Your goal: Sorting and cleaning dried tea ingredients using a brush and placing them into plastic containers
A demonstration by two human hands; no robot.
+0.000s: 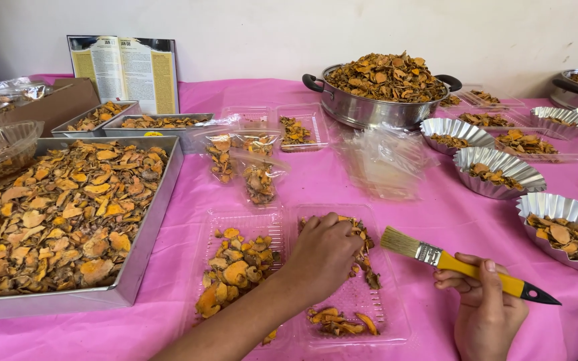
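Note:
My left hand [321, 255] reaches across a clear plastic tray [382, 314] on the pink tablecloth, its fingers closed over dried orange slices [362, 257] inside it. A second clear tray [270, 220] to its left holds a pile of the same orange slices [234, 273]. My right hand [484, 309] grips a paintbrush [459, 265] by its yellow handle; the bristles point left, just right of the tray's edge. More slices [337, 322] lie at the tray's near end.
A large metal tray [143, 257] heaped with dried slices fills the left. A steel pot [362, 110] piled with slices stands at the back. Fluted foil cups [496, 172] with slices line the right. Small filled plastic bags [249, 167] and an open booklet [125, 70] lie behind.

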